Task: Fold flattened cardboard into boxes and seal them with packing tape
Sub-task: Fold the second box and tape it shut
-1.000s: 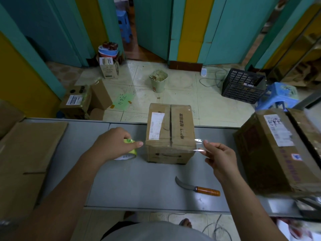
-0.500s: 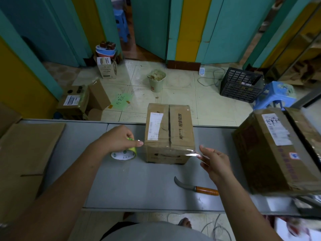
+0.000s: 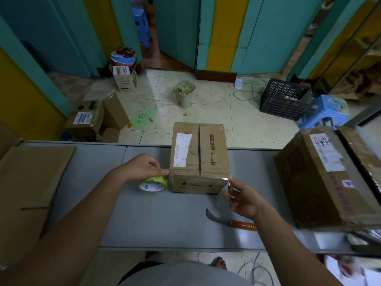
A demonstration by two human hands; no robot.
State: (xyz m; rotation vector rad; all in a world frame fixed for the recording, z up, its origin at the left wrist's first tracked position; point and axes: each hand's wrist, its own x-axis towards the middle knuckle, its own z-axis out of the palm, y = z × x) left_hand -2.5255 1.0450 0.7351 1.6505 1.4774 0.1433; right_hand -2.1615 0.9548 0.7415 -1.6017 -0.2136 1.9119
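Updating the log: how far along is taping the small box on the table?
Done: the small box is folded, flaps closed. In hand: left hand grips the tape roll at its left front corner; right hand pinches the tape strip pulled across to the right corner. Left: cutting it (knife lies nearby) and folding the flattened cardboard.

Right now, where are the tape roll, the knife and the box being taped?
tape roll point(image 3: 152, 186), head view: its white end face.
knife point(image 3: 243, 225), head view: its orange handle.
box point(image 3: 213, 141), head view: its top right flap.
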